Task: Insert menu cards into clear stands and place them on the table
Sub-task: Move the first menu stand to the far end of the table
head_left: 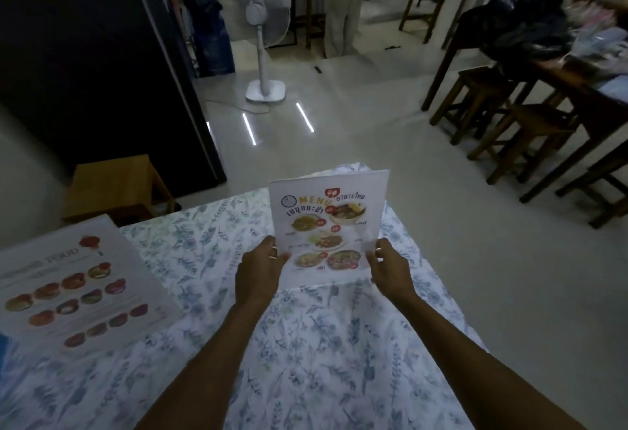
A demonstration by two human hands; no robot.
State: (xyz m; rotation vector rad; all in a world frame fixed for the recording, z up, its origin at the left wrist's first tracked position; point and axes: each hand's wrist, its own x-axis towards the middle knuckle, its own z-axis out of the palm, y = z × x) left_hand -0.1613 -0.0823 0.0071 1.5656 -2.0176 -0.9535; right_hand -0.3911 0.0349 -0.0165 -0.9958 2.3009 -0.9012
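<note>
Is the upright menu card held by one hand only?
No, the left hand and right hand each grip a lower corner of the colourful upright menu card.

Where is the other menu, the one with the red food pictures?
In the head view, the second menu card lies flat on the flowery tablecloth at the left, left of the left hand and in front of the wooden stool.

You cannot tell whether the menu card (328, 222) sits inside a clear stand. Its lower corners hide behind your left hand (261, 268) and right hand (387, 268). The second menu (74, 290) is blurred, its left side cropped.
</note>
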